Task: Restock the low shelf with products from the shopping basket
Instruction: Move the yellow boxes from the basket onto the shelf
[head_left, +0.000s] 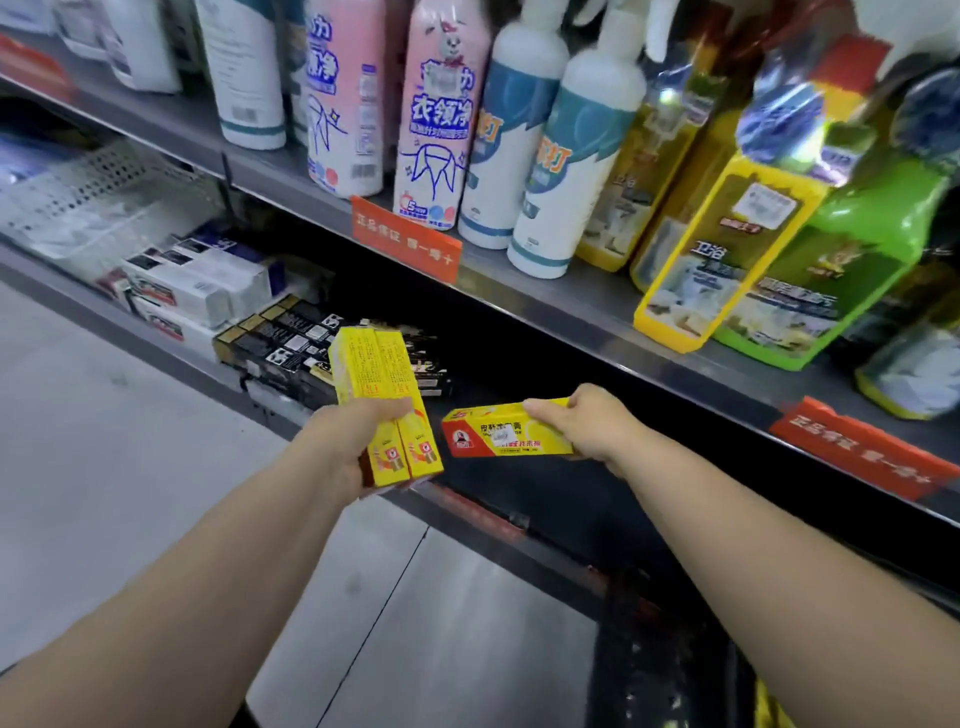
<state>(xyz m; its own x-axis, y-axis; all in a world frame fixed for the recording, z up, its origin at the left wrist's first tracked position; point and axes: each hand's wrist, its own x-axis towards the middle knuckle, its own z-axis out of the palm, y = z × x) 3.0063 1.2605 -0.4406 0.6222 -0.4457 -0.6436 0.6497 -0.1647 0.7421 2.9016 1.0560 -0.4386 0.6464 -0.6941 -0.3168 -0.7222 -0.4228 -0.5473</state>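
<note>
Clutching two yellow boxes, left hand flanks right hand clutching a third box.

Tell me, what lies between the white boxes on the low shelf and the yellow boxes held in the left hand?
Black boxes stacked on the low shelf fill that stretch, as the head view shows.

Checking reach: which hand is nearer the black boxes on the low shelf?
Left. The left hand, gripping two yellow boxes, is just in front of the black boxes; right hand is farther right.
</note>
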